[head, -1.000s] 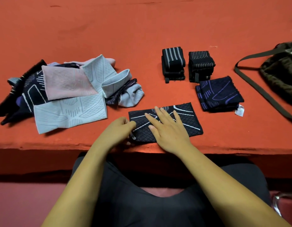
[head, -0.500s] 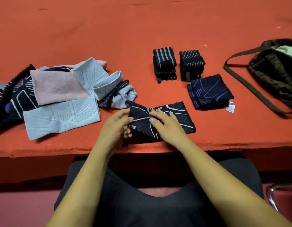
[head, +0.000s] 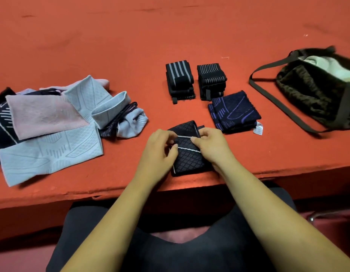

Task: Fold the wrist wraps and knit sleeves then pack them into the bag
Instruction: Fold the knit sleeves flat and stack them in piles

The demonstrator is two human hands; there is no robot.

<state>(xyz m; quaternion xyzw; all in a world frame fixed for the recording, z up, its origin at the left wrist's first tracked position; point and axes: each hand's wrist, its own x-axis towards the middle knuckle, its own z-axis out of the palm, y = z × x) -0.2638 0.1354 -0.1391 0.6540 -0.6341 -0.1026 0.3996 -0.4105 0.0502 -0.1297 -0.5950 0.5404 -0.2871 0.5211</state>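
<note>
Black knit sleeve with thin white lines and diamond texture lies at the near edge of the red-orange bench, roughly mid-length, folded over on itself. Both grips are on it. The left grip has its fingers curled and pinches the sleeve's left side. The right grip has its fingers curled and pinches the top layer on the right.

Step judged: squaring up the fold on this sleeve; packing not yet begun.

Handling: soft, stretchy, light knit, not fragile. It will likely spring open if released loose, so press it flat. Best taken by the doubled edges or both short sides, not by a single layer.

Further in from the near edge are a folded navy sleeve with purple lines, then two black wrist wraps with grey stripes, folded and set side by side.

A pile of unfolded grey, pink and black sleeves sits toward the left end by the near edge.

A dark olive fabric bag with strap sits at the right edge, mouth open, something pale inside.
</note>
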